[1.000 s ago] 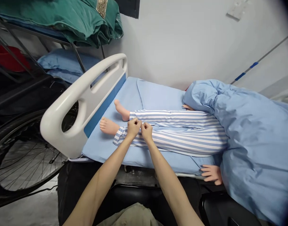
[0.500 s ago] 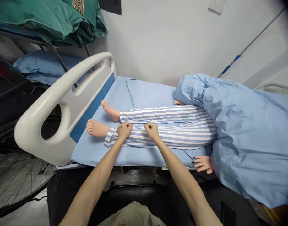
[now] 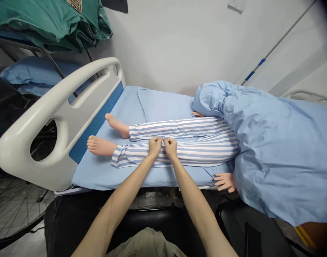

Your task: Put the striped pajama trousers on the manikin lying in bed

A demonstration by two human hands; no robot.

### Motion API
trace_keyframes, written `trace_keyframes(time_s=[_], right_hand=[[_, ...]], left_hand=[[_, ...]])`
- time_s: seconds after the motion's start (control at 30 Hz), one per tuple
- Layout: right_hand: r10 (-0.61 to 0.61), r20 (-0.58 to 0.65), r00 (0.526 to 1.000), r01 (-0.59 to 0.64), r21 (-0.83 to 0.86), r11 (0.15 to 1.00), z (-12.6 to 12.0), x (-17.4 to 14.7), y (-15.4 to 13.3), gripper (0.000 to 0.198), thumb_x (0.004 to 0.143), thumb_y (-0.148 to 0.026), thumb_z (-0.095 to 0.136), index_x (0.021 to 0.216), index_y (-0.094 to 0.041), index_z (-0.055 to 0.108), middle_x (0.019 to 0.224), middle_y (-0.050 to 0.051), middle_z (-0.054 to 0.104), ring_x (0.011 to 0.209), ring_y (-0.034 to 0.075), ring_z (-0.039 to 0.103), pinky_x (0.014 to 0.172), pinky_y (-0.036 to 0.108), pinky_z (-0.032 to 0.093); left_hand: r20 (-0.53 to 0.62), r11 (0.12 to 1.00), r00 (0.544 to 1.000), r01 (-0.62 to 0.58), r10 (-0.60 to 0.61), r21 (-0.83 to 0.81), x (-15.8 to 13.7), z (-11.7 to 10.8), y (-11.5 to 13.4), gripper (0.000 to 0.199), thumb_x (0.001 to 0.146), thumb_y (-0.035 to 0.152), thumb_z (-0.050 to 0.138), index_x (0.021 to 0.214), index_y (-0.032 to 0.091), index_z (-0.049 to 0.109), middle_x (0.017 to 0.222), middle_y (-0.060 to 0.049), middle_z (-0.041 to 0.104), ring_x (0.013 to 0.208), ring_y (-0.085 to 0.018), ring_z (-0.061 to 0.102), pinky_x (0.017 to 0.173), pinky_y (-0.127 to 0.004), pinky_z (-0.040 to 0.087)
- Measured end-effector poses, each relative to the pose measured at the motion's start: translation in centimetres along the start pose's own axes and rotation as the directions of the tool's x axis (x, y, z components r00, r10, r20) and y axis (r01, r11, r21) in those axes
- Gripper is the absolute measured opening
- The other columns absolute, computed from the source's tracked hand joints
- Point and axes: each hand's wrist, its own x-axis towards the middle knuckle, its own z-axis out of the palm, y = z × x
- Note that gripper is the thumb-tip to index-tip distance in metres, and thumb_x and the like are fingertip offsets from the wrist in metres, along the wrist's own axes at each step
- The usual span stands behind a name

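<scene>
A mannequin lies on a bed, its legs in blue-and-white striped pyjama trousers (image 3: 206,157). One bare foot (image 3: 101,146) lies near the footboard, and the other foot (image 3: 117,125) is beyond it. My left hand (image 3: 155,146) is closed on the nearer trouser leg, around the shin. Right beside it, my right hand (image 3: 170,147) is also closed on the cloth, the two thumbs almost meeting. The fingertips are mostly hidden from me. A rumpled blue quilt (image 3: 275,150) covers the upper body, with the mannequin's hand (image 3: 225,182) showing at its edge.
The white footboard (image 3: 56,153) rises at the left. A blue sheet (image 3: 163,105) covers the mattress, and a wall stands behind. Green bags (image 3: 53,25) sit on a rack at upper left. A dark phone (image 3: 253,239) lies on a black surface at lower right.
My left hand has moved right along the trouser leg, closing the gap to my right hand. The view has shifted slightly right; the mannequin's legs look unmoved.
</scene>
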Motion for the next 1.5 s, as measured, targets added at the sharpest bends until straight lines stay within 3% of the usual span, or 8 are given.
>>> trace_keyframes(time_s=[0.1,0.3,0.5,0.77,0.9,1.07,1.37,1.5], right_hand=[[-0.001,-0.008,1.0,0.001,0.008,1.0,-0.1,-0.2,0.0,0.035,0.078,-0.033,0.05,0.057,-0.023,0.024,0.054,-0.006,0.024,0.057,0.01,0.024,0.056,0.026,0.025],[-0.005,0.01,1.0,0.004,0.036,0.999,-1.5,0.6,-0.7,0.038,0.078,-0.036,0.053,0.056,-0.023,0.024,0.054,-0.006,0.024,0.058,0.01,0.026,0.057,0.026,0.027],[0.024,-0.085,0.996,-0.02,0.048,0.999,-4.4,1.7,0.8,0.04,0.079,-0.037,0.054,0.056,-0.023,0.024,0.055,-0.006,0.022,0.057,0.01,0.025,0.057,0.027,0.025],[0.037,-0.078,0.996,-0.026,0.126,0.992,-4.6,1.9,1.7,0.04,0.08,-0.04,0.055,0.056,-0.023,0.027,0.054,-0.006,0.025,0.056,0.01,0.028,0.057,0.027,0.027],[0.073,-0.079,0.994,-0.059,0.164,0.985,-4.6,2.2,1.7,0.038,0.077,-0.04,0.055,0.056,-0.023,0.029,0.055,-0.006,0.029,0.057,0.01,0.029,0.056,0.026,0.029],[0.109,-0.136,0.985,-0.082,0.19,0.978,-5.0,3.0,1.3,0.039,0.078,-0.044,0.053,0.058,-0.024,0.027,0.056,-0.006,0.026,0.058,0.009,0.027,0.054,0.025,0.029],[0.0,-0.126,0.992,-0.001,-0.004,1.0,-10.4,4.8,2.0,0.044,0.083,-0.042,0.055,0.058,-0.023,0.024,0.056,-0.007,0.022,0.057,0.009,0.025,0.056,0.026,0.025],[0.016,-0.191,0.981,-0.009,0.036,0.999,-10.0,4.8,2.4,0.041,0.083,-0.037,0.054,0.058,-0.023,0.024,0.056,-0.006,0.023,0.058,0.009,0.025,0.057,0.026,0.025]], left_hand=[[-0.055,0.995,0.998,-0.026,0.031,0.092,-0.5,1.2,-0.5,0.036,0.082,0.026,0.05,0.055,0.022,0.027,0.052,0.004,0.032,0.055,-0.011,0.031,0.058,-0.027,0.028],[0.172,0.955,0.982,-0.121,0.076,0.271,0.2,0.2,-1.0,0.036,0.082,0.024,0.051,0.052,0.02,0.031,0.051,0.004,0.031,0.055,-0.011,0.033,0.059,-0.027,0.025],[0.156,0.906,0.986,-0.115,0.055,0.408,-0.4,0.6,-1.2,0.034,0.078,0.026,0.053,0.051,0.019,0.033,0.051,0.003,0.033,0.056,-0.012,0.033,0.058,-0.028,0.022],[0.133,0.988,0.98,0.141,-0.148,0.062,1.9,3.7,1.0,0.032,0.08,0.028,0.047,0.053,0.023,0.032,0.049,0.003,0.033,0.049,-0.01,0.027,0.05,-0.027,0.024],[0.107,0.996,0.991,0.076,-0.081,0.05,1.2,6.3,1.0,0.031,0.08,0.025,0.049,0.053,0.021,0.033,0.051,0.003,0.034,0.054,-0.01,0.031,0.054,-0.026,0.025],[0.137,0.972,0.987,-0.112,0.084,0.207,-0.3,6.8,-0.1,0.036,0.081,0.025,0.05,0.051,0.02,0.03,0.051,0.004,0.03,0.057,-0.011,0.031,0.058,-0.028,0.023],[0.191,0.93,0.979,-0.14,0.078,0.339,-0.3,6.8,-0.3,0.038,0.081,0.021,0.054,0.052,0.019,0.029,0.051,0.004,0.027,0.056,-0.011,0.029,0.059,-0.029,0.022],[0.14,0.98,0.99,-0.054,0.027,0.192,0.5,9.5,1.5,0.038,0.079,0.019,0.054,0.051,0.02,0.028,0.051,0.005,0.025,0.055,-0.01,0.027,0.057,-0.028,0.022]])
